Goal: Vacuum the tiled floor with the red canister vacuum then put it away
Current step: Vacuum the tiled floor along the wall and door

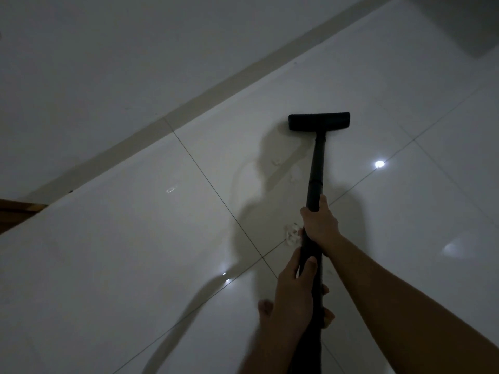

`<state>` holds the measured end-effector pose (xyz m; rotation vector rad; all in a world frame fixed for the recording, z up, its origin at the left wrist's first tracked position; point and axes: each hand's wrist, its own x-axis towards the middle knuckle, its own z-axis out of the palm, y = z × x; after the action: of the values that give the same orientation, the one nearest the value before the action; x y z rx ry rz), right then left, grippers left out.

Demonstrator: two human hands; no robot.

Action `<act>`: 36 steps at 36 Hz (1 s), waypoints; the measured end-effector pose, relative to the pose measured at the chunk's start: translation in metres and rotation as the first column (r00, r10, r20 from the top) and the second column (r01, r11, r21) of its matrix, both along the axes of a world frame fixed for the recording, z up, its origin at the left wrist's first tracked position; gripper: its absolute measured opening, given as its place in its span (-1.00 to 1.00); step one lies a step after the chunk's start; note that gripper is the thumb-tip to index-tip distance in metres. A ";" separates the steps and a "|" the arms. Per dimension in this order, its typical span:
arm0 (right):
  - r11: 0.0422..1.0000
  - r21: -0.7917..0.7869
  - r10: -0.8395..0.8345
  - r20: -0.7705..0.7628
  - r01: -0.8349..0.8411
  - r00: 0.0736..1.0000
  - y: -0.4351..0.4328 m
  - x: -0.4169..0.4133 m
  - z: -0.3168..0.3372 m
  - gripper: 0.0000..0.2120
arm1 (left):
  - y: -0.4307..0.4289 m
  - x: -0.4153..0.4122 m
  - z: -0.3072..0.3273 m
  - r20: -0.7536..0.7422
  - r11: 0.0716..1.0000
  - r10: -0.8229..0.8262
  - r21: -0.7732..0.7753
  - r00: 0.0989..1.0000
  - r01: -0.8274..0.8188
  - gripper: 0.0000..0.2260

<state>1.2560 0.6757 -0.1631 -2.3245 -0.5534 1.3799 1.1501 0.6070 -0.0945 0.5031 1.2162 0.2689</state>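
A black vacuum wand (316,168) runs from my hands down to a wide black floor nozzle (319,121) that rests flat on the glossy white tiled floor (135,252). My right hand (320,224) grips the wand higher up, fingers wrapped around it. Lower on the wand, my left hand (294,290) holds it too, thumb pointing up along the tube. A small crumpled white scrap (293,234) lies on the tile just left of my right hand. Smaller pale bits (294,176) lie left of the wand. The red canister is out of view.
A beige skirting strip (216,95) runs diagonally along the base of a white wall (135,49). A wooden edge (19,211) juts in at the far left. My bare foot (266,309) stands near the bottom. Shadows and lamp reflections mark the tiles.
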 end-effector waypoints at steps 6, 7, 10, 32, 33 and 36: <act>1.000 -0.007 -0.031 -0.029 0.031 0.999 -0.018 -0.009 -0.001 -0.40 | -0.015 -0.010 0.002 -0.031 1.000 -0.021 0.016 0.999 0.022 -0.65; 0.999 -0.005 -0.033 -0.039 0.033 0.999 -0.020 -0.012 -0.002 -0.40 | -0.017 -0.012 0.002 -0.041 1.000 -0.021 0.019 0.999 0.022 -0.65; 1.000 -0.008 -0.023 -0.052 0.022 0.998 -0.026 -0.025 -0.002 -0.42 | -0.024 -0.022 0.002 -0.069 0.999 -0.007 0.038 0.998 0.009 -0.65; 1.000 -0.005 0.012 -0.117 -0.012 0.993 -0.091 -0.090 0.008 -0.34 | -0.097 -0.083 0.016 -0.064 0.994 0.035 0.104 0.997 -0.028 -0.69; 1.000 -0.004 0.000 -0.121 0.000 0.993 -0.098 -0.094 0.009 -0.34 | -0.103 -0.087 0.017 -0.076 0.994 0.021 0.112 0.997 -0.013 -0.69; 1.000 -0.002 -0.011 -0.113 0.010 0.994 -0.121 -0.106 0.010 -0.36 | -0.121 -0.101 0.024 -0.069 0.995 -0.004 0.104 0.998 0.011 -0.72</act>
<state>1.1500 0.5549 -0.1532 -2.2311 -0.5055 1.4962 1.0487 0.4864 -0.0702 0.6112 1.2712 0.3117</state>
